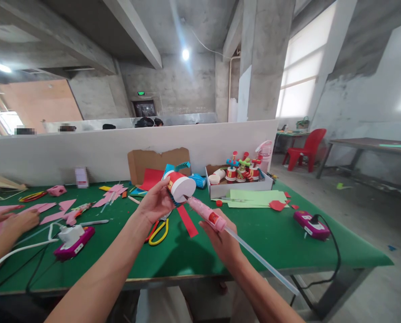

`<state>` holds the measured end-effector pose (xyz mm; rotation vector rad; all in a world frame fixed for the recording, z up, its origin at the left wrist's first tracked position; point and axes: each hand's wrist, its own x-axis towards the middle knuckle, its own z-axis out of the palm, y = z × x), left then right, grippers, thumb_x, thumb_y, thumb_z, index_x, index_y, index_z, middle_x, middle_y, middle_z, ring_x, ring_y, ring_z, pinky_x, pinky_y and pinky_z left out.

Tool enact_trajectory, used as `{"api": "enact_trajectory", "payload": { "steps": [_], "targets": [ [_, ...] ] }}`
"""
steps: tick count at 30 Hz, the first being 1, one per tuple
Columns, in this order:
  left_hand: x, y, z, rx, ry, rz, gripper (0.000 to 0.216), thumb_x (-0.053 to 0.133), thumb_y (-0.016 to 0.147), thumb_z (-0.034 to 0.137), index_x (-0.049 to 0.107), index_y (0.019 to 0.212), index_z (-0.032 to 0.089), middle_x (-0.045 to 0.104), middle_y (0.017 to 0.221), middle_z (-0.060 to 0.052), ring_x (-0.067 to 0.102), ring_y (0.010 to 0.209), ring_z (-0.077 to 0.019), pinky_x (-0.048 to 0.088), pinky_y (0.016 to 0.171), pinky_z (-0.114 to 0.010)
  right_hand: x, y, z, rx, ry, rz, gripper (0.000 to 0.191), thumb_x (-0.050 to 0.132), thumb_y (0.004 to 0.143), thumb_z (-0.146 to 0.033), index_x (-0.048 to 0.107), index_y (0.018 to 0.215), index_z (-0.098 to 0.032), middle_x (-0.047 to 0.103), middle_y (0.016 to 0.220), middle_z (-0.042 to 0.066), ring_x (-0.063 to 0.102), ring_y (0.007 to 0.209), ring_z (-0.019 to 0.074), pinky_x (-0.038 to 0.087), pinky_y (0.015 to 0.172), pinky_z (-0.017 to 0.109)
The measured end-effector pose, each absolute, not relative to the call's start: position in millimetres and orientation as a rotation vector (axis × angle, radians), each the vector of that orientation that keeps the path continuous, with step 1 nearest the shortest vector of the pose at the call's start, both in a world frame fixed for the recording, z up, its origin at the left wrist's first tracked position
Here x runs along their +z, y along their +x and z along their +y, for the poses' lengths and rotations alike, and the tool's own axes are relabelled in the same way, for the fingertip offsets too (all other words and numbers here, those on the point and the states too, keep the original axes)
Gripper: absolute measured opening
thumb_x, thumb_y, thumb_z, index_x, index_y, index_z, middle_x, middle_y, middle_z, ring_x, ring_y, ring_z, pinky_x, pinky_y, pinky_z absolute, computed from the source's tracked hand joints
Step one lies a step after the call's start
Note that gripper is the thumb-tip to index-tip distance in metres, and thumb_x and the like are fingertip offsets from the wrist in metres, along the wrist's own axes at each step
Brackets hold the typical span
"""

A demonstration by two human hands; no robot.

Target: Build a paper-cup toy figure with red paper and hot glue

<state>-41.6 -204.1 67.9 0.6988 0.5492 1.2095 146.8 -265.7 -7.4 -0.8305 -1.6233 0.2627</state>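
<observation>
My left hand (156, 202) is closed around a paper cup (180, 186) wrapped in red, held on its side with the white base toward me. Blue paper pieces stick out behind the cup. My right hand (222, 240) grips a pink hot glue gun (207, 214) with a long clear glue stick (264, 264) trailing out of its back. The gun's tip touches the lower rim of the cup. Both hands hover above the green table (271, 242).
Yellow-handled scissors (159, 231), a red paper strip (187, 220) and pink scraps lie on the table. A white box (240, 184) holds finished cup crafts. Power strips (311, 224) (74, 240) sit at the right and left. Another person's hand (16, 222) rests at the far left.
</observation>
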Motion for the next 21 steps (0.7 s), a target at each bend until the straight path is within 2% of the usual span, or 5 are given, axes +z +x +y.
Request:
{"api": "enact_trajectory", "payload": {
  "steps": [4, 10, 16, 21],
  "targets": [
    [67.1, -43.1, -203.1, 1.184, 0.712, 0.578, 0.019, 0.06, 0.085, 0.023, 0.062, 0.103, 0.016, 0.074, 0.084, -0.006, 0.07, 0.072, -0.021, 0.058, 0.073, -0.039, -10.7, 147.5, -264.7, 0.28, -0.875, -1.612, 0.027, 0.052, 0.09, -0.038, 0.053, 0.071, -0.019, 0.05, 0.064, -0.002, 0.043, 0.056, 0.0114, 0.037, 0.053, 0.023],
    [68.1, -41.6, -204.0, 1.21, 0.681, 0.55, 0.02, 0.059, 0.085, 0.02, 0.061, 0.104, 0.018, 0.073, 0.081, -0.005, 0.071, 0.072, -0.0186, 0.057, 0.067, -0.029, -9.4, 147.7, -265.7, 0.273, -0.828, -1.636, 0.026, 0.052, 0.09, -0.039, 0.053, 0.073, -0.019, 0.051, 0.065, -0.002, 0.044, 0.056, 0.0114, 0.037, 0.053, 0.022],
    [69.5, -40.7, -206.6, 1.203, 0.712, 0.579, 0.017, 0.056, 0.086, 0.021, 0.061, 0.103, 0.019, 0.073, 0.085, -0.006, 0.07, 0.072, -0.0207, 0.058, 0.074, -0.04, -9.4, 149.2, -266.0, 0.292, -0.859, -1.619, 0.025, 0.052, 0.09, -0.036, 0.05, 0.071, -0.019, 0.049, 0.064, -0.002, 0.044, 0.056, 0.0114, 0.037, 0.053, 0.022],
    [68.2, -41.9, -205.5, 1.205, 0.705, 0.579, 0.019, 0.059, 0.085, 0.022, 0.061, 0.103, 0.018, 0.073, 0.083, -0.006, 0.07, 0.072, -0.0211, 0.058, 0.073, -0.04, -9.0, 149.5, -265.4, 0.291, -0.851, -1.627, 0.025, 0.052, 0.09, -0.036, 0.05, 0.071, -0.019, 0.049, 0.065, -0.002, 0.043, 0.055, 0.0113, 0.036, 0.053, 0.022]
  ]
}}
